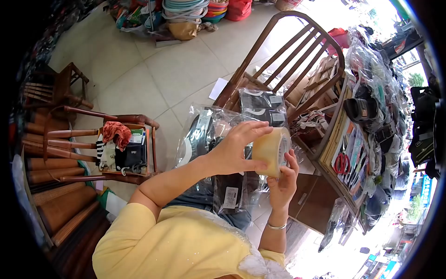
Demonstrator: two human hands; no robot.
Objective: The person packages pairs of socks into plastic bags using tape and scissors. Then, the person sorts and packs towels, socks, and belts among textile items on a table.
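My left hand (237, 144) grips a wide roll of clear yellowish packing tape (265, 152), thumb below and fingers over its top. My right hand (284, 181), with a bangle at the wrist, has its curled fingers and thumb against the roll's lower right side. Whether a loose tape end is between those fingers, I cannot make out. Below the hands, clear plastic packs (200, 132) with dark contents and white labels lie over my lap. More dark packs (263, 106) rest on the wooden chair (297, 56) in front.
Right of me stands a wooden display table (325, 160) with red-handled scissors (342, 163) and bagged goods. A small wooden chair (111, 119) at left bears folded cloth items. Rolled brown mats (69, 209) lie behind it. Stacked basins (186, 9) stand on the tiled floor farther off.
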